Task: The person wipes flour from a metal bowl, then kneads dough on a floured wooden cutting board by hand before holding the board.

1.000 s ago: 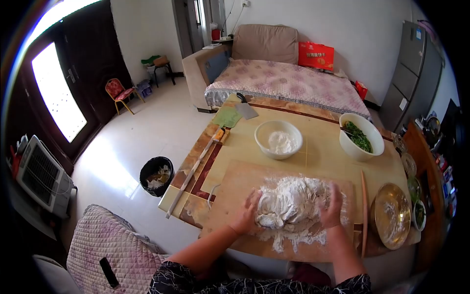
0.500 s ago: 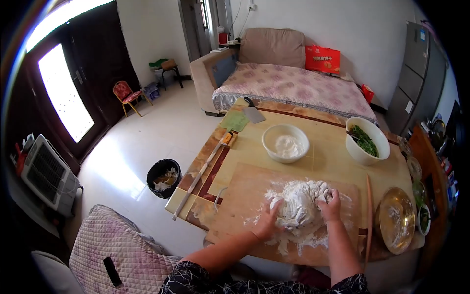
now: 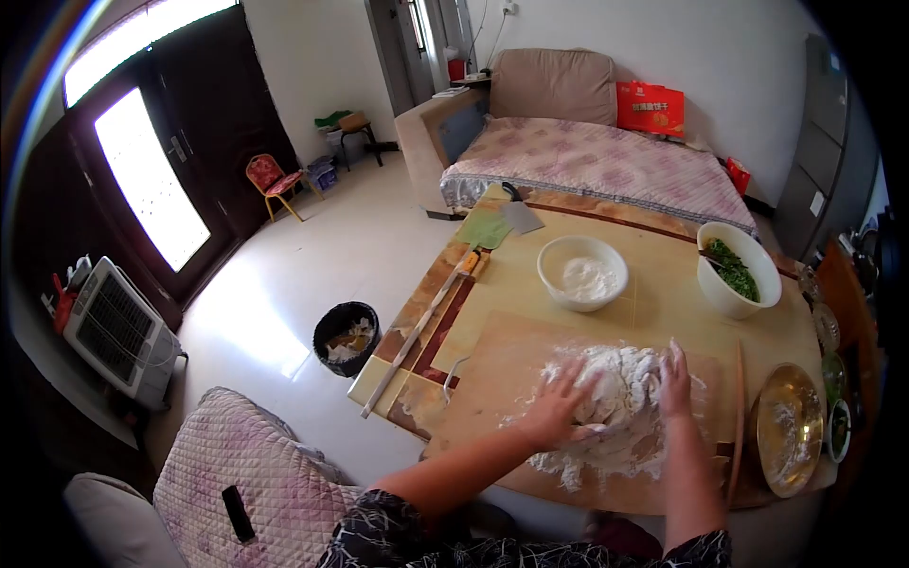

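A floury mass of dough (image 3: 620,386) lies on the wooden board (image 3: 492,383), with loose flour scattered around it. My left hand (image 3: 557,409) is at its left side, fingers spread and touching the dough. On the right side, my right hand (image 3: 675,383) is upright against the dough, its fingers stretched out. White flour coats the fingers of both hands. Behind the board stands a white bowl (image 3: 582,275) with flour in it. A rolling pin (image 3: 738,421) lies along the board's right edge.
A white bowl of chopped greens (image 3: 739,270) stands at the back right, a gold-coloured basin (image 3: 790,431) at the right edge. A scraper or cleaver (image 3: 522,217) and a green fly swatter (image 3: 485,230) lie at the far left corner. A black bin (image 3: 346,338) is on the floor.
My left hand's fingers have spread over the dough's left side. My right hand has gone from gripping the dough's right edge to standing straight beside it. The whole view has shifted slightly.
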A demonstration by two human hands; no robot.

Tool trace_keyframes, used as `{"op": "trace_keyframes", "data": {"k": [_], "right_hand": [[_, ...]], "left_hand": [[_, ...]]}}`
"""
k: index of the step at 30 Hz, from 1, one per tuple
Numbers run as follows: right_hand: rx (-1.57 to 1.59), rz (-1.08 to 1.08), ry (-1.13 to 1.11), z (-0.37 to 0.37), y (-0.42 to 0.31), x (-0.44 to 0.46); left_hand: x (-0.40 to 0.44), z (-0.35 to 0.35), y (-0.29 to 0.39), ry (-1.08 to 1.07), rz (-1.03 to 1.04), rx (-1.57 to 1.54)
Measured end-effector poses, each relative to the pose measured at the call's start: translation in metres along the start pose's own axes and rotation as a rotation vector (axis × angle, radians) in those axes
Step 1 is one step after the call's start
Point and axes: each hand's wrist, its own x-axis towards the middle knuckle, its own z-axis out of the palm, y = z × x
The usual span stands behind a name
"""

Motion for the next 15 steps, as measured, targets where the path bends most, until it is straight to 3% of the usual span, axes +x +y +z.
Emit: {"op": "trace_keyframes", "data": {"k": [1,3,5,6,8,11,13,15], "right_hand": [[0.041,0.106,-0.028,-0.005,0.003,0.011],[0.127,0.313,-0.103,-0.014,0.02,0.034],[-0.116,0.242,-0.05,-0.024,0.102,0.064],[-0.438,0.261,-0.132,-0.03,0.071,0.063],[-0.307,0.082,-0.122,-0.03,0.08,0.066],[-0.248,0.057,-0.273,-0.029,0.112,0.08],[0.102,-0.05,-0.172,-0.025,0.166,0.09],[0.076,0.058,-0.313,-0.021,0.123,0.069]], "left_hand": [[0.003,-0.002,0.008,-0.003,-0.014,0.008],[0.007,-0.006,0.015,-0.205,0.012,0.229],[0.009,0.003,0.003,-0.226,-0.02,0.148],[0.008,0.008,0.0,-0.213,-0.03,0.103],[0.005,0.015,-0.009,-0.167,-0.032,0.042],[0.004,0.014,-0.016,-0.144,-0.038,0.009],[0.005,0.021,-0.021,-0.151,-0.031,-0.018],[0.005,0.026,-0.023,-0.064,-0.021,-0.017]]}}
